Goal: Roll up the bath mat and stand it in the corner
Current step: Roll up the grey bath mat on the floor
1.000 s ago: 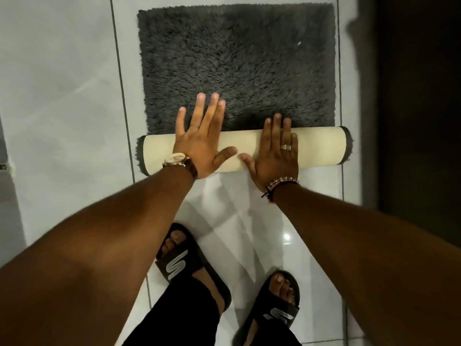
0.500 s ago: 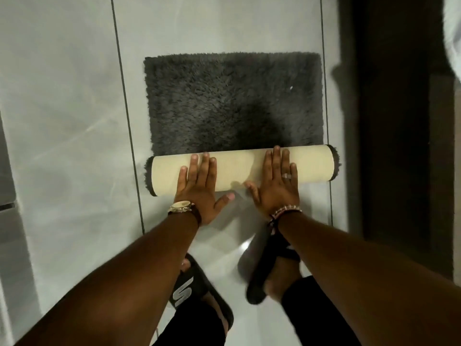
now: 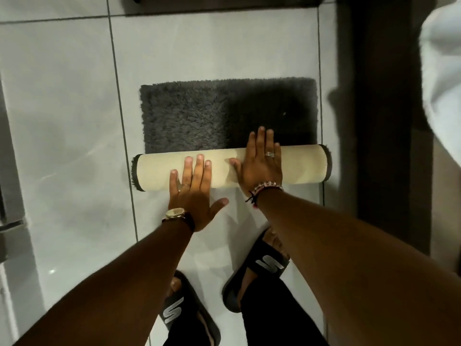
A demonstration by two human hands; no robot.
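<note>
The bath mat lies on the white tiled floor, dark grey and shaggy on top with a cream backing. Its near part is wound into a cream roll lying crosswise; the far part is still flat. My left hand presses flat on the near left side of the roll, with the palm over the floor. My right hand lies flat over the top of the roll right of centre, fingertips reaching the grey pile. Both hands have fingers spread and grip nothing.
My two feet in black slides stand on the tiles just behind the roll. A dark door frame or wall runs down the right side. A white object shows at the top right, a metallic edge at the left.
The roll has advanced away from me and grown thicker, leaving less flat mat. My right hand has slid over the top of the roll; my left has dropped back to its near side.
</note>
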